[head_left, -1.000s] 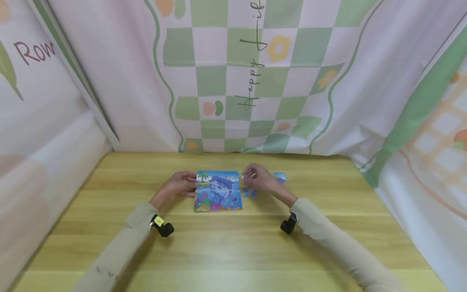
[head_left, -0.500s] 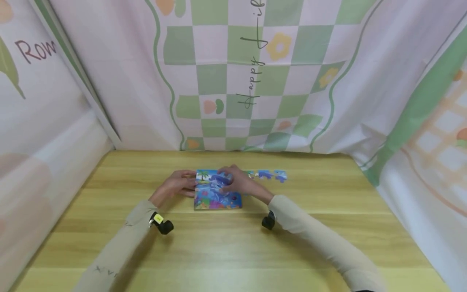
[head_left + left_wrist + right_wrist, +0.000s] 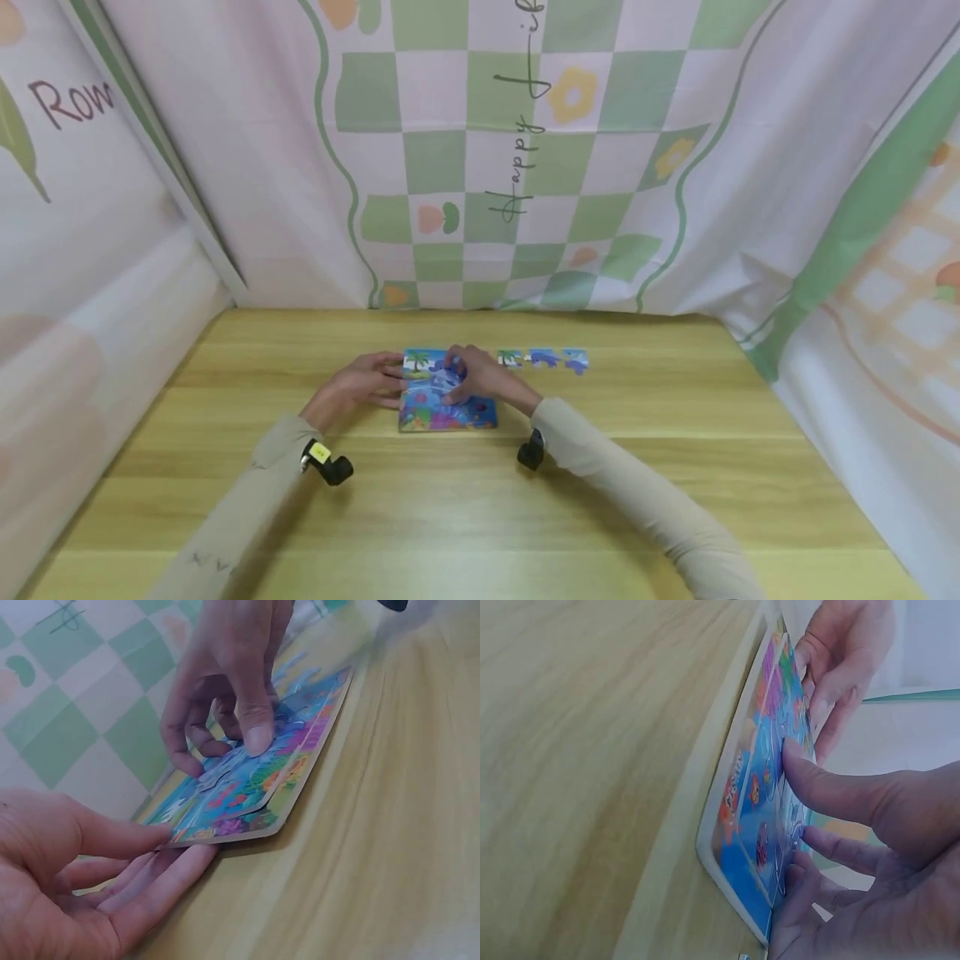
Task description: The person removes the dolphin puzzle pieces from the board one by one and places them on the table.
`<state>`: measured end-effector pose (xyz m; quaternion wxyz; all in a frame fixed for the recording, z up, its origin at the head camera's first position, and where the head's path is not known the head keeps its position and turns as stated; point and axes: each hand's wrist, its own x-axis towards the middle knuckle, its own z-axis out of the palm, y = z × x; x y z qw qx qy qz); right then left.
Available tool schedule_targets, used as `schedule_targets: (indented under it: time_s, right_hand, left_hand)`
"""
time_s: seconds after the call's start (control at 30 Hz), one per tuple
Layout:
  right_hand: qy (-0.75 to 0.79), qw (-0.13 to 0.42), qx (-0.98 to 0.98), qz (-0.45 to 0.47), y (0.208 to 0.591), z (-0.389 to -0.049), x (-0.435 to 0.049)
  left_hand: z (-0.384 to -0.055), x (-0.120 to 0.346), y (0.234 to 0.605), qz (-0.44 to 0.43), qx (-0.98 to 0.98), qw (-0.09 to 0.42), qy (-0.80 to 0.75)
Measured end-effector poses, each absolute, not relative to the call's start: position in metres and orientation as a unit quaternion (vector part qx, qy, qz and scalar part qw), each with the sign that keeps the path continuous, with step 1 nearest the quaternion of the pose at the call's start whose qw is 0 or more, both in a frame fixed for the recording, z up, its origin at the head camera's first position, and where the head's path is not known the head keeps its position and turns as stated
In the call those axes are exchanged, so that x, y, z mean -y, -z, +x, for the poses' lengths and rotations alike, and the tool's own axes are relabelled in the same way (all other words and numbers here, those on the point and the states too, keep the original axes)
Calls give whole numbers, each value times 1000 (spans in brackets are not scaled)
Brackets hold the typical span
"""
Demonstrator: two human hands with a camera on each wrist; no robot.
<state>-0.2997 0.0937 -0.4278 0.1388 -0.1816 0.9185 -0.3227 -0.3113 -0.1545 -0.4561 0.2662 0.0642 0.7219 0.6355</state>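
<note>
A jigsaw puzzle board (image 3: 418,417) with a blue dolphin picture lies on the wooden table. My left hand (image 3: 363,382) pinches its left edge; in the left wrist view the thumb lies on top and fingers reach beneath the rim. Over the middle of the picture, my right hand (image 3: 480,375) touches the surface with bent fingers and thumb spread apart. No piece shows clearly between them. In the right wrist view, the thumb (image 3: 825,784) rests on the picture and partly hides it. Loose puzzle pieces (image 3: 543,358) lie in a row to the right of the board.
The wooden table (image 3: 450,508) extends toward me in front of the board. A green and white checked curtain (image 3: 480,167) hangs behind its far edge. More printed cloth stands along both sides.
My right hand has moved left from the loose pieces onto the middle of the board, uncovering the row of pieces. The left hand and the board are almost where they were.
</note>
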Motion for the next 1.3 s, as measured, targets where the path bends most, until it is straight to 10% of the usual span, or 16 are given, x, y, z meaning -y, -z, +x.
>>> schedule_targets:
  time_s: [1.3]
  right_hand:
    - [375,148,-892,-205,429,-301,-97]
  left_hand:
    - [-305,151,460,66,-728,251,-634]
